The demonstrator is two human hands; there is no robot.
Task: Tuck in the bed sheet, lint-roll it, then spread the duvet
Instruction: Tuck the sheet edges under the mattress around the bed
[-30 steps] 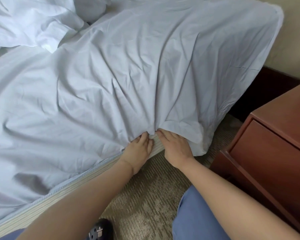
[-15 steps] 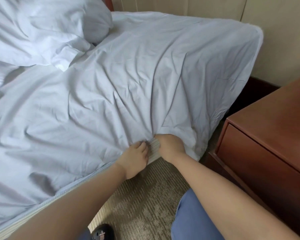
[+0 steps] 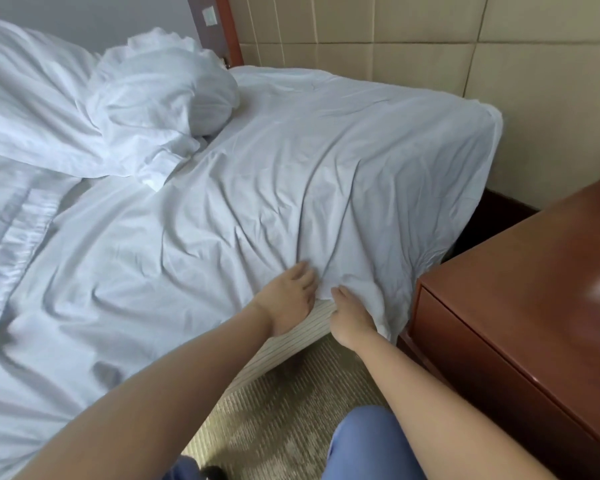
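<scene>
So there's only the one head view, looking down over the side of the bed near its top corner. The bed sheet [image 3: 291,174] is draped over the mattress [image 3: 303,332], wrinkled all over, and along the near edge it's only partly tucked: the striped mattress side shows bare between the two hands, while off to the right a flap of sheet hangs loose down toward the carpet [image 3: 278,403]. The left hand [image 3: 288,299] lies flat on the sheet right at the mattress edge, fingers straight and close together, which looks to me like it's pinning the fabric so it doesn't slide while the other side gets worked. The right hand [image 3: 352,315] is right beside it at the loose flap, fingers curled into the hanging cloth with the tips buried in the folds, so I'd call it a grip on the sheet, probably gathering it to shove under. The nightstand [image 3: 520,306] sits close against that corner, so there isn't much room to work. The duvet [image 3: 25,109] and a pillow [image 3: 163,98] are bunched up at the far left, likely parked there to keep the sheet clear. No lint roller in sight, so I'd say it's the tucking step.
</scene>
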